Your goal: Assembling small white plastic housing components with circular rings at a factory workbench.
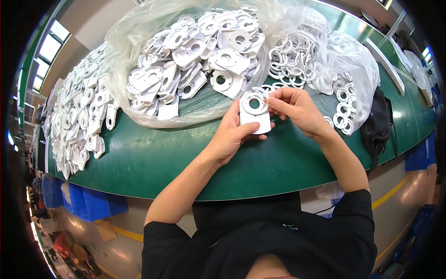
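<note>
My left hand [227, 134] grips a flat white plastic housing [256, 122] by its lower part, thumb on its face. The housing has a squared lower end and a rounded top with a large hole. Around that hole sits a white ring [246, 109], seemingly laid on the housing. My right hand [299, 110] is closed in a pinch at the ring's right edge; its fingertips partly cover that edge. Just beyond my hands, a clear plastic bag [160, 122] lies wide around a heap of similar white housings [186, 52].
White rings [290, 58] lie heaped behind my right hand, and more rings [343, 110] spill from a plastic bag [364, 79] at right. White parts [79, 116] cover the left of the green table [186, 158]. A black bag [377, 123] sits by the right edge.
</note>
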Motion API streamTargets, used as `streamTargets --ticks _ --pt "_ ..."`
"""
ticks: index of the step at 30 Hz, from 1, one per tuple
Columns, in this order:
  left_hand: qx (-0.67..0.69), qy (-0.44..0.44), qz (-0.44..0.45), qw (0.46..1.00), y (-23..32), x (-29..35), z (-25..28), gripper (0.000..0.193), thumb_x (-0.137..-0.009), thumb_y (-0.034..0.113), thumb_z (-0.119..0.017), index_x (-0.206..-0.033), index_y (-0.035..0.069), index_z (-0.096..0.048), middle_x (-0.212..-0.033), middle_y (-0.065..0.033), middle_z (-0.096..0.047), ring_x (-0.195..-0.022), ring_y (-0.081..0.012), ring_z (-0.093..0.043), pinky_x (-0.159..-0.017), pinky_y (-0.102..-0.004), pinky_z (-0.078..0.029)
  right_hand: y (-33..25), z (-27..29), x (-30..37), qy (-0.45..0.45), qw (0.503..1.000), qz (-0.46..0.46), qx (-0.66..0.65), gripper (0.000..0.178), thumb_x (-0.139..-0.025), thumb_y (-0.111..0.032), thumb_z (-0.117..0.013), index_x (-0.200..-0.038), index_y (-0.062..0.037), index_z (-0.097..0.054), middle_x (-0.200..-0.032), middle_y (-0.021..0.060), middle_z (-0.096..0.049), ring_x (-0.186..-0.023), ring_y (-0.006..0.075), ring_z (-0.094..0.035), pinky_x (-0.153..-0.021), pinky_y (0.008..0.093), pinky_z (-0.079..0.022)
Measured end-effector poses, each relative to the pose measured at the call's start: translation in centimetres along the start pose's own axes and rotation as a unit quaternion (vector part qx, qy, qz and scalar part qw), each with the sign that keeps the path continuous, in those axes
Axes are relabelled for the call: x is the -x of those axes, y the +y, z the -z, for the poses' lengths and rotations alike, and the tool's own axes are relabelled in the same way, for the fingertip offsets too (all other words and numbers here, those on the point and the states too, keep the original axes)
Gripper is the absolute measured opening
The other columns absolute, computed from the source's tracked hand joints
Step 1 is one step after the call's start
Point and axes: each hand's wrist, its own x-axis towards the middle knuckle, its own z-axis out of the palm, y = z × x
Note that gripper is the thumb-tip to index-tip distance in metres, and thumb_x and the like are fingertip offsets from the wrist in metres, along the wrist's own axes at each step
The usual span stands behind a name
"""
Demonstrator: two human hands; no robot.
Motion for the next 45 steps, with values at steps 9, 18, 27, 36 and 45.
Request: streamTargets --ticks 9,18,27,36,45 --pt "0.033 0.013 0.003 0.999 -0.2 -0.1 0.4 0.049 -0.093 0.009 -0.049 -0.137 0.005 -0.027 -0.121 -0.0124 -0.054 -0.101 -0.0239 -0.063 -0.074 -0.0300 -0.056 0.7 -0.7 0.1 0.020 0.991 0.056 0.117 0.016 -0.085 -0.015 -0.067 -0.086 0.0002 -0.066 -0.077 0.0018 -0.064 -0.074 0.0045 -0.058 -0.062 0.0183 -0.043" --pt "-0.059 0.037 -0.025 0.997 -0.4 0.0 0.5 0.043 -0.095 0.013 -0.047 -0.135 0.005 -0.031 -0.111 -0.0117 -0.060 -0.090 -0.0193 -0.066 -0.060 -0.0257 -0.054 0.7 -1.2 0.6 0.107 0.957 0.124 0.240 0.022 -0.083 -0.015 -0.069 -0.099 -0.0009 -0.064 -0.092 0.0022 -0.061 -0.078 0.0049 -0.056 -0.059 0.0211 -0.045" --pt "-0.305 0.021 -0.123 0.944 -1.6 0.4 0.0 0.026 -0.092 0.013 -0.050 -0.115 0.002 -0.045 -0.090 -0.0101 -0.064 -0.083 -0.0185 -0.065 -0.064 -0.0318 -0.048 0.9 -0.3 -0.1 -0.012 0.983 0.104 0.152 0.018 -0.090 -0.010 -0.060 -0.104 0.0002 -0.064 -0.086 -0.0001 -0.060 -0.073 0.0034 -0.053 -0.066 0.0192 -0.043" --pt "-0.498 0.074 -0.127 0.855 -0.9 0.4 0.1 0.024 -0.096 0.020 -0.045 -0.088 0.000 -0.052 -0.066 -0.0147 -0.057 -0.056 -0.0307 -0.051 -0.054 -0.0367 -0.039 1.0 -0.3 0.5 -0.043 0.952 0.140 0.270 0.014 -0.087 -0.014 -0.062 -0.091 -0.0003 -0.060 -0.079 0.0010 -0.058 -0.069 0.0060 -0.049 -0.064 0.0226 -0.042" --pt "-0.185 0.117 -0.171 0.961 -1.8 -0.3 0.1 0.016 -0.098 0.015 -0.045 -0.101 0.000 -0.049 -0.091 -0.0072 -0.061 -0.080 -0.0099 -0.056 -0.070 -0.0268 -0.046 1.6 -1.4 0.2 0.048 0.993 0.105 0.014 0.019 -0.095 -0.018 -0.054 -0.097 -0.0007 -0.060 -0.086 -0.0016 -0.059 -0.076 0.0035 -0.049 -0.066 0.0204 -0.040"
